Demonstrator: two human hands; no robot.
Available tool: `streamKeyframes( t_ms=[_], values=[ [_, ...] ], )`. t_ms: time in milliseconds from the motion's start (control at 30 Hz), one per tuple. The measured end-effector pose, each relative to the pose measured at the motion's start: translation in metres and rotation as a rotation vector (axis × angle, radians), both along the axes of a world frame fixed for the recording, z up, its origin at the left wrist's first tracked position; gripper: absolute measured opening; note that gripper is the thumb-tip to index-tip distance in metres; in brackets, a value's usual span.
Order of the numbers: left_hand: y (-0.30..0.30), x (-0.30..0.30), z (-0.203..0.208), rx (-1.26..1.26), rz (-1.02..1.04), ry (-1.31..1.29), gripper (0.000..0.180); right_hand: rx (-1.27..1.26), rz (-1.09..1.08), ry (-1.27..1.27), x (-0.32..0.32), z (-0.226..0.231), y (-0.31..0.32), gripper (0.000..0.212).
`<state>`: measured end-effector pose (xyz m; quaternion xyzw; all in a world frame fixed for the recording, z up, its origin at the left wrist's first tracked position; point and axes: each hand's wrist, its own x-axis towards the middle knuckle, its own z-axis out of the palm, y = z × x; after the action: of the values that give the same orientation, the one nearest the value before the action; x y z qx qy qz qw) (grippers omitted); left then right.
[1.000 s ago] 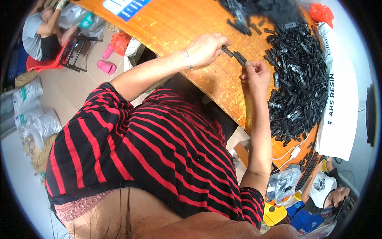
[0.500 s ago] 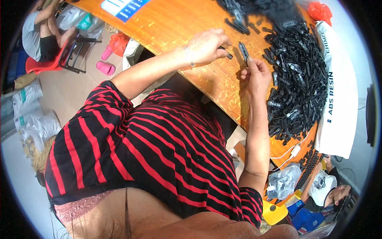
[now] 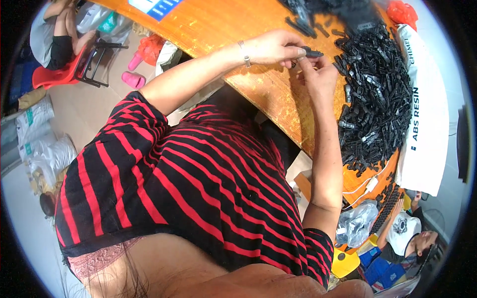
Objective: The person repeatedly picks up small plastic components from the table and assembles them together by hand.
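Over the wooden table (image 3: 218, 30), my two hands meet at a small black plastic clip-like part (image 3: 313, 53). My left hand (image 3: 278, 48) pinches it from the left, thumb laid along it. From below, my right hand (image 3: 320, 78) has its fingertips closed on the same part. Fingers cover much of it, so I cannot tell whether it is one piece or two joined. Right beside my right hand spreads a big heap of similar black plastic parts (image 3: 375, 99).
More black parts (image 3: 303, 22) lie at the table's far side. A white printed sack (image 3: 430, 119) borders the heap on the right. A white cable (image 3: 370, 185) and a clear plastic bag (image 3: 357, 223) are near the lower right. Two other people sit at far left and lower right.
My hands have come together from apart. The dark piece in my left hand and the longer clip in my right are now at one spot between my fingers.
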<state>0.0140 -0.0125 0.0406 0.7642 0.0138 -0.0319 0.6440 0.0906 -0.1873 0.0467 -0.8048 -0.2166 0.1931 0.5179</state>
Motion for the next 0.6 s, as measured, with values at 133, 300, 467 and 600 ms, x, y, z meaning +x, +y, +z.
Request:
streamKeyframes(
  t_ms=[133,300,467,600],
  values=[
    [0.015,0.001,0.009,-0.069,-0.077,0.106,0.035,0.057,-0.030,-0.309,0.003,0.008,-0.003,0.021],
    [0.022,0.002,0.013,-0.095,-0.045,0.150,0.034,0.066,0.126,-0.120,0.006,0.010,-0.011,0.017],
    [0.023,0.005,-0.021,-0.005,0.163,0.008,0.023,0.055,0.056,0.243,0.008,-0.011,-0.006,0.017],
    [0.020,0.005,-0.031,-0.037,0.199,0.053,0.020,0.022,-0.006,0.376,0.010,-0.020,-0.002,0.017]
  ],
)
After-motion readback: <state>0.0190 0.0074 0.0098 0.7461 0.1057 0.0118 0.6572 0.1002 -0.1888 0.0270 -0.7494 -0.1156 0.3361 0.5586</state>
